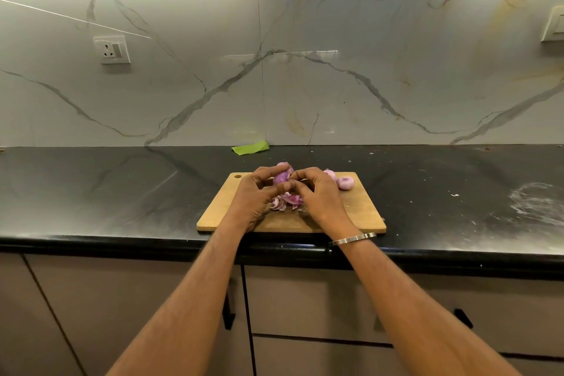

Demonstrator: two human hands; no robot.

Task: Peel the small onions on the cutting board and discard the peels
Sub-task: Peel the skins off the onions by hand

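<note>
We stand at a long black stone worktop (pixel 122 192), and near its front edge, about midway along, lies a rectangular light-wood cutting board (pixel 360 210) with a hanging hole in its far left corner. Both our forearms reach over the board's front edge. Our left hand (pixel 253 195) curls its fingers and thumb round a small purple onion (pixel 282 177), held just above the board near its far edge. Our right hand (pixel 317 192), a silver metal bangle (pixel 354 238) on its wrist, meets the onion from the other side with fingertips bent in to pinch at its skin; whether a strip is caught between them we cannot tell.

Below the hands, in the board's middle, sits a loose heap of purple and white onion peels (pixel 287 201). Two more small pale-purple onions (pixel 345 182) rest near the far right corner, touching or nearly so.

We judge the onion light, firm and round, so it can slip or roll; the left hand should cradle its body while the right nips the papery skin at a cut end, where it lifts easily. The peels look thin, dry and brittle, best gathered as a heap.
</note>
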